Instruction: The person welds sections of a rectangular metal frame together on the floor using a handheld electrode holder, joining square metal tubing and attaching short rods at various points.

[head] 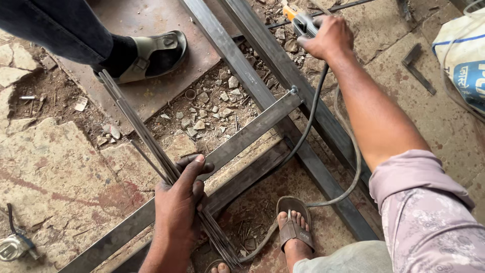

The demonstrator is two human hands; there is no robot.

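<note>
My left hand [178, 202] grips a bundle of thin grey welding rods [146, 136] that slants from upper left to lower right, and the hand rests against a flat steel bar [252, 132]. My right hand [328, 36] is closed around an orange and grey electrode holder [298, 20] at the top of the view. A dark cable [309, 121] runs down from the holder past my arm. The flat bar meets two long steel tubes [252, 76] at a joint [293, 91]. My sandalled foot [293, 230] stands below them.
Another person's leg and sandalled foot [149, 53] stand on a rusty steel plate [151, 20] at upper left. Stone rubble [212, 101] fills the gap between the bars. A white sack [462, 55] lies at right, a steel angle piece [417, 65] near it, a small tool [12, 245] at lower left.
</note>
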